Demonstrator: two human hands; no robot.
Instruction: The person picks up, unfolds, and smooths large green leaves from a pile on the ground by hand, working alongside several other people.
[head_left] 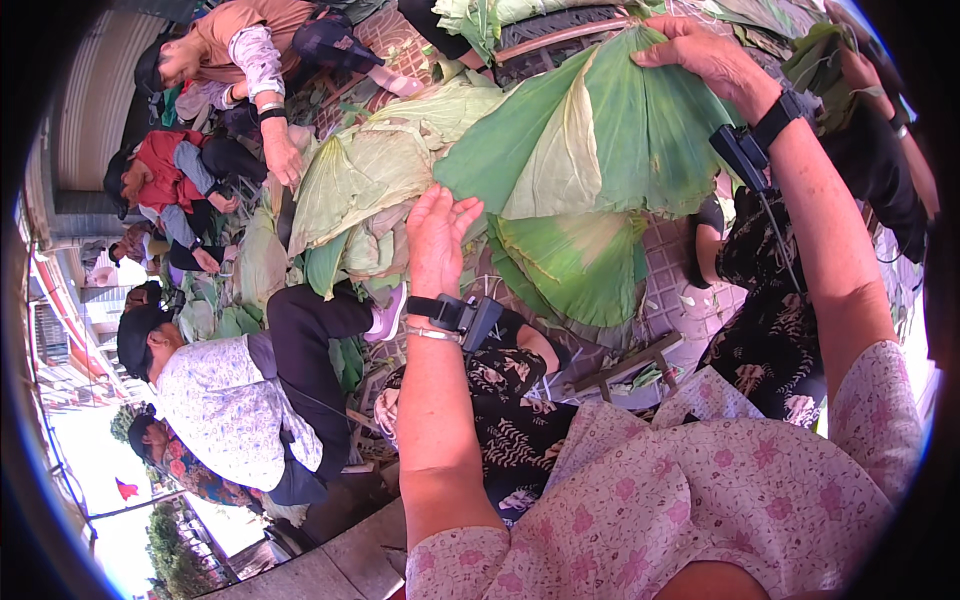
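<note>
green leaf spans room between loose left hand and right hand pinching its top edge.

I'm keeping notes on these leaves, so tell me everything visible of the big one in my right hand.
The leaf is fan-shaped, thin-looking and ribbed, green with a pale tan wedge in the middle. It hangs spread out, widening downward, its ribs fanning from the top, where the right hand pinches it. The left hand is at its left corner, grip unclear.
</note>
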